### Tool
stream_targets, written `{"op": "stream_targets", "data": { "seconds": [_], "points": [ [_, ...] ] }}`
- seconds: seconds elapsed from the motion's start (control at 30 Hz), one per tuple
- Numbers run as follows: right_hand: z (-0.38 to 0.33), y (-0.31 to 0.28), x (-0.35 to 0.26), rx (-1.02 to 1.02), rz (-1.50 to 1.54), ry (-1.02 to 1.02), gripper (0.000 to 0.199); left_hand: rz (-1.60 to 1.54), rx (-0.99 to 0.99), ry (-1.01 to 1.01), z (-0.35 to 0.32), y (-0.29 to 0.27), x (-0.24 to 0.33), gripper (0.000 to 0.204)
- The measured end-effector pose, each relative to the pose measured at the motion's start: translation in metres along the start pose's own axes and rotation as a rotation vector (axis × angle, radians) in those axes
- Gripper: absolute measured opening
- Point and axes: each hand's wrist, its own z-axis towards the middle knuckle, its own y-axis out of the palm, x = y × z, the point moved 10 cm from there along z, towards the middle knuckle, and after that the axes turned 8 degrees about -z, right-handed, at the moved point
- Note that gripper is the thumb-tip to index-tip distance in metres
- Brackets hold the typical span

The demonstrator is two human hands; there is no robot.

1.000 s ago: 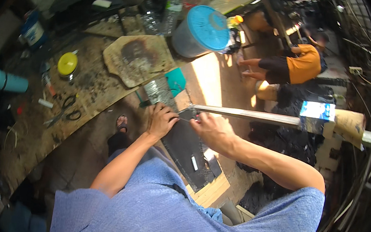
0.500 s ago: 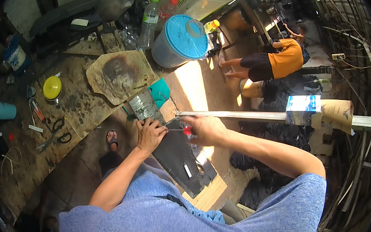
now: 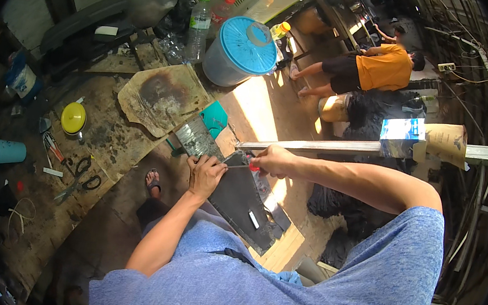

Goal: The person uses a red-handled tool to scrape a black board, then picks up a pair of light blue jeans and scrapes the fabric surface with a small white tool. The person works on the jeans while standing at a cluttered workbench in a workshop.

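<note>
A long black sheet (image 3: pixel 237 203) lies over a board in front of me, with a small white piece (image 3: pixel 254 219) on it. At its far end my left hand (image 3: pixel 205 176) presses down with bent, closed fingers; what lies under them is hidden. My right hand (image 3: pixel 275 160) is closed round a tool with a red handle (image 3: pixel 253 165), which looks like a screwdriver. Its thin metal shaft (image 3: pixel 236 166) runs left to my left fingertips. Beside the black sheet lies clear plastic (image 3: pixel 262 185), partly hidden. Beyond my left hand is a worn grey surface (image 3: pixel 197 137).
On the left, a wooden workbench (image 3: pixel 97 156) carries scissors (image 3: pixel 79 180), a yellow-lidded container (image 3: pixel 73 118) and a turquoise tumbler (image 3: pixel 3 151). A blue-lidded bucket (image 3: pixel 231 59) stands ahead. A metal bar (image 3: pixel 330 147) crosses to the right. A person in orange (image 3: pixel 382 69) bends beyond.
My right hand's fingers have gone from loosely spread to closed round the red handle. The left hand stays in its place. The person in orange has straightened somewhat, and the view has shifted slightly.
</note>
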Motion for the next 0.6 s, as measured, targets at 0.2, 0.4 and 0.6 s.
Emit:
{"op": "stream_targets", "data": {
  "seconds": [0.2,0.4,0.6],
  "points": [
    [-0.055,0.043,-0.062,0.331,-1.440,-0.753,0.055,0.003,0.008,0.000,-0.001,-0.001,-0.002,0.008],
    [-0.012,0.015,-0.024,0.159,-0.309,-0.235,0.028,0.021,0.012,0.017,-0.001,0.001,-0.003,0.010],
    [-0.015,0.003,-0.022,0.129,-0.328,-0.269,0.049,-0.004,0.011,0.003,0.000,-0.003,-0.004,0.010]
  ]
}}
